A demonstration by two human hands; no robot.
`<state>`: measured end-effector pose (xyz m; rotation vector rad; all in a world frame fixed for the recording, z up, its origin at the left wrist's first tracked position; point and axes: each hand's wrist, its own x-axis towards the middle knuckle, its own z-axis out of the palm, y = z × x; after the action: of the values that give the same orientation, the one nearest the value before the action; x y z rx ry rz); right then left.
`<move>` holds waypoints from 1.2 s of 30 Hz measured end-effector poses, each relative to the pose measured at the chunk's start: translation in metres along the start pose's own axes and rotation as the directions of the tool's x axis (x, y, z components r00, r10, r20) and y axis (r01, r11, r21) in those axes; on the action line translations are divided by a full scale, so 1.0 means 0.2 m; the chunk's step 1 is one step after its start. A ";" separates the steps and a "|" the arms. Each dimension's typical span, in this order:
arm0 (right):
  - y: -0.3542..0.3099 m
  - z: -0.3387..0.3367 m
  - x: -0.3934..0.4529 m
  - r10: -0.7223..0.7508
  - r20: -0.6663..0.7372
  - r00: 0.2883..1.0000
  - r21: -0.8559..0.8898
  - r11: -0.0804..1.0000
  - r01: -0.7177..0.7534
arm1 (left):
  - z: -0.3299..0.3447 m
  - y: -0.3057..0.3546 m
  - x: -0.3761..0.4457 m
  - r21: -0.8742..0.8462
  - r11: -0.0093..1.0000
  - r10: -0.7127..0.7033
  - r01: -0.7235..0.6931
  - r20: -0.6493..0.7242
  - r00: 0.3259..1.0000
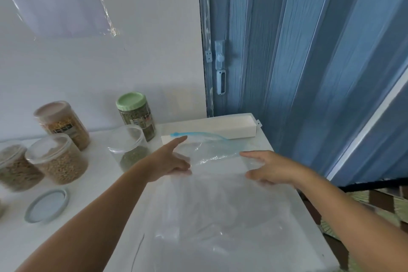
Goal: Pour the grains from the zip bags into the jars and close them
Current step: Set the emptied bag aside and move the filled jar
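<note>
We hold an emptied clear plastic zip bag (212, 152) in left hand (170, 161) and right hand (271, 170); lidless clear jar (129, 148) of green grains at nine o'clock awaits its grey round lid (46, 205).

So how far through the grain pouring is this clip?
Looks late. Done: the green-lidded jar is filled and closed, and the zip bag looks empty. In hand: the left hand and right hand handle that bag. Left: the open jar of green grains needs the loose lid; other jars' lids are unclear.
</note>
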<state>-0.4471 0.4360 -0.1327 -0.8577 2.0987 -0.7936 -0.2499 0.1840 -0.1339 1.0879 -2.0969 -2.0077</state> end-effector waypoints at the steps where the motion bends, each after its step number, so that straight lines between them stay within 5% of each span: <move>1: -0.01 -0.01 0.00 0.006 0.014 1.000 -0.017 1.000 -0.006 | -0.01 0.01 -0.01 0.031 1.000 -0.003 0.003 0.002 1.000; 6: -0.08 -0.05 -0.02 0.018 0.093 0.995 0.077 0.997 -0.025 | -0.08 0.04 -0.04 0.190 0.981 0.005 -0.026 0.109 0.994; 9: -0.12 -0.06 0.03 0.006 -0.085 0.996 0.342 0.939 0.024 | -0.11 0.06 -0.03 0.139 0.988 0.055 -0.075 0.140 0.989; 12: -0.17 -0.06 0.07 -0.068 -0.294 0.953 0.417 0.888 0.192 | -0.14 0.11 0.00 -0.042 0.986 0.167 -0.163 0.120 0.979; 16: -0.16 -0.04 0.07 -0.169 -0.351 0.921 0.399 0.863 0.310 | -0.18 0.11 0.00 -0.054 0.984 0.174 -0.168 0.167 0.970; 20: -0.04 0.06 0.10 -0.094 -0.220 0.971 0.312 0.936 0.161 | -0.17 -0.01 0.04 0.059 0.998 -0.005 -0.006 0.190 0.982; 25: 0.00 0.10 0.11 0.021 -0.207 0.978 -0.039 0.999 -0.029 | -0.15 -0.04 0.07 0.318 0.946 0.036 -0.065 0.095 0.995; 28: -0.03 0.10 0.10 0.024 -0.295 0.955 -0.335 0.934 -0.127 | -0.12 -0.01 0.07 0.475 0.877 0.038 -0.073 0.083 0.996; 31: -0.13 0.13 0.09 -0.078 -0.266 0.961 -0.412 0.910 -0.040 | -0.11 0.06 0.05 0.660 0.750 0.004 -0.045 0.063 0.998; 36: -0.21 0.24 0.13 -0.117 0.000 0.993 -0.556 0.825 0.097 | -0.05 0.18 0.12 0.974 0.220 0.313 -0.059 -0.013 0.950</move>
<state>-0.4091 0.3789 -0.1367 -1.2826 2.3678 -0.2317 -0.2791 0.1598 -0.1106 0.8772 -3.1195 -0.1568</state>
